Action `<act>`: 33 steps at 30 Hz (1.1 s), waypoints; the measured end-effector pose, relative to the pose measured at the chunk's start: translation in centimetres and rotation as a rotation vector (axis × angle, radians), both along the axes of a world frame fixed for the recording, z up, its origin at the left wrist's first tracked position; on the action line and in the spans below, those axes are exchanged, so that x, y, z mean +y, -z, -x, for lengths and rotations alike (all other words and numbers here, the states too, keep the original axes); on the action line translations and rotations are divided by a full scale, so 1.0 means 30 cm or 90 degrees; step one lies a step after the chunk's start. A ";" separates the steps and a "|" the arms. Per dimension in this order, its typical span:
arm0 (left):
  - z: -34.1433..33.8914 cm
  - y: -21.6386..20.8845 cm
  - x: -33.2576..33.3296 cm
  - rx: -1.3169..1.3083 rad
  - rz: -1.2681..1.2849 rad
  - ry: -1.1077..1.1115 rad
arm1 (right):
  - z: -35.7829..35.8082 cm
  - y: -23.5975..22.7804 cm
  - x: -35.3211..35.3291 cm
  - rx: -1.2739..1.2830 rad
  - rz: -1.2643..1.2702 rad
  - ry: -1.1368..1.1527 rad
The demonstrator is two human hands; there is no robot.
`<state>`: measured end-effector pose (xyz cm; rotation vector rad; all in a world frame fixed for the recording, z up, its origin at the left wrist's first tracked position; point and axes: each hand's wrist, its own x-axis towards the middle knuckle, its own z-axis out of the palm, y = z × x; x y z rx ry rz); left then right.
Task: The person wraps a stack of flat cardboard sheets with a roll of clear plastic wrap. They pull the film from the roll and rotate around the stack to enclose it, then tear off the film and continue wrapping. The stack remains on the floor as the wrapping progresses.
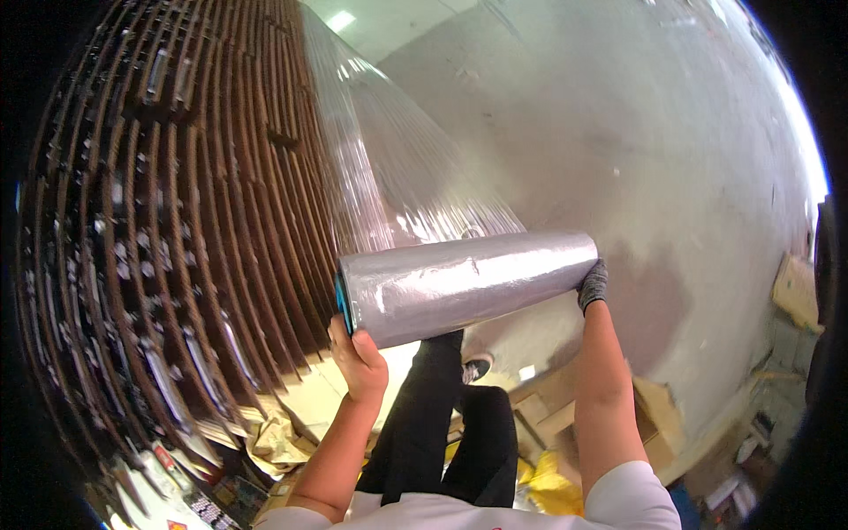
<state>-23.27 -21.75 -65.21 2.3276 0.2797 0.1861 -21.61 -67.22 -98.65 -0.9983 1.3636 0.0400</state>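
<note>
A white shirt [512,519] with short, loose sleeves [629,495] pairs with plain, close-fitting black trousers [486,437]. A mottled grey knitted glove [594,290] covers the right hand [597,276], its snug cuff [592,305] ending at the wrist, while the left hand [360,360] is ungloved. One shoe [478,367], small in view, appears dark with a pale sole edge.

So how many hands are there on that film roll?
2. The bare left hand is at the left end of the film roll; the gloved right hand is at its right end, partly hidden by it.
</note>
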 end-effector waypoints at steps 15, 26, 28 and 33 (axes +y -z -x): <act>0.511 0.664 0.560 0.096 -0.243 0.455 | 1.394 1.053 1.270 0.154 -0.223 0.291; 0.438 0.383 1.164 0.207 -0.215 0.615 | 1.711 0.563 2.122 0.093 -0.231 0.572; 0.473 0.343 1.274 0.199 -0.172 0.623 | 1.770 0.489 2.217 0.180 -0.173 0.575; 0.604 0.310 1.655 0.246 -0.105 0.541 | 1.996 0.458 2.549 0.198 -0.086 0.512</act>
